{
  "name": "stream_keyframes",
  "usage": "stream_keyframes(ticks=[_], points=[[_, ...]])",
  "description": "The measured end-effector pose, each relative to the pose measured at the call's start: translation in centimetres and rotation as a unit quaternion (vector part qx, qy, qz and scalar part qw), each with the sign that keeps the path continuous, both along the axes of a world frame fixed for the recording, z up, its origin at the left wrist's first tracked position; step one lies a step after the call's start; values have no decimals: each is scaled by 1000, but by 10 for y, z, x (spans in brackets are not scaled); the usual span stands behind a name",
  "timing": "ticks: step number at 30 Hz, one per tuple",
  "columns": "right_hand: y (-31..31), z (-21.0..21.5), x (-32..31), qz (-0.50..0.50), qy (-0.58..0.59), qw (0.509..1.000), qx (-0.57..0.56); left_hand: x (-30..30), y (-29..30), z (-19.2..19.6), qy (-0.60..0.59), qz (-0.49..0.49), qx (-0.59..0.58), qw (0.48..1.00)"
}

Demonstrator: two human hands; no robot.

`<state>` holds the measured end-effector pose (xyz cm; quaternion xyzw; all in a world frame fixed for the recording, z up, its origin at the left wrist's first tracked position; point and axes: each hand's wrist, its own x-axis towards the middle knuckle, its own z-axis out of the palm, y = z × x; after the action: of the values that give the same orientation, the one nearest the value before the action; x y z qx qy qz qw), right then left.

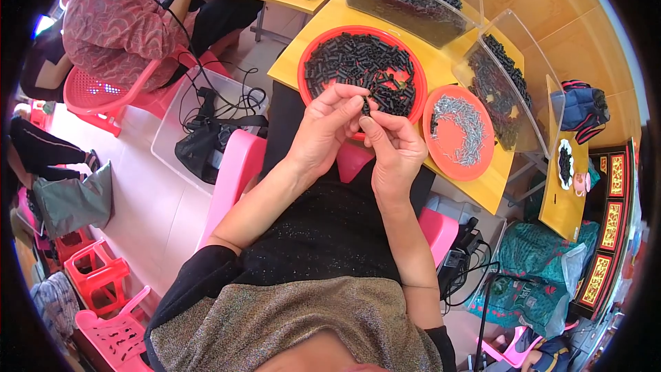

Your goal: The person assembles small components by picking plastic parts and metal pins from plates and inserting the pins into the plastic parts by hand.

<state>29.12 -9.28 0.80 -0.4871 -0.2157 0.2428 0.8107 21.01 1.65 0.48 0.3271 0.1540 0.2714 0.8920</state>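
My left hand (pixel 325 125) and my right hand (pixel 394 150) meet in front of my chest, fingertips pinched together on a small black tube-shaped piece (pixel 365 105). Part of that piece is covered by the fingers. Just beyond my hands, a red basin (pixel 302 72) holds many short black tubes (pixel 358 62). To its right, near my right hand, lies an orange-red plate (pixel 447 131) with thin silver screw-like pins (pixel 474 131) spread in a curve. Both stand on a yellow table (pixel 289 62).
Two clear bins (pixel 406 17) (pixel 513 96) of black pieces stand at the table's back and right. A seated person (pixel 124 34) works at another table on the left. A clear tub (pixel 175 120) with cables, red stools (pixel 96 275) and green bags (pixel 530 275) lie around.
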Motion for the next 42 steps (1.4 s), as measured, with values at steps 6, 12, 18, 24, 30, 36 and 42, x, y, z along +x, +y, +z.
stream_keyframes(ticks=[6,12,18,24,30,36,42], points=[[0,-3,2,-11,-41,999,-20,2,-2,-1,20,6,2,1000],[-8,-10,20,-25,-197,979,-47,1,-2,-4,19,-12,5,1000],[-14,32,31,3,-334,927,-169,0,-3,-3,27,-36,14,999],[-21,42,40,61,-445,874,-188,2,-3,-15,-2,-77,35,996],[-23,32,40,27,-463,865,-192,6,-6,-12,20,-96,-36,995],[-25,25,41,32,-454,870,-191,5,-1,-14,6,-126,-66,990],[-28,26,44,22,-469,862,-192,6,-3,-6,20,-140,-58,988]])
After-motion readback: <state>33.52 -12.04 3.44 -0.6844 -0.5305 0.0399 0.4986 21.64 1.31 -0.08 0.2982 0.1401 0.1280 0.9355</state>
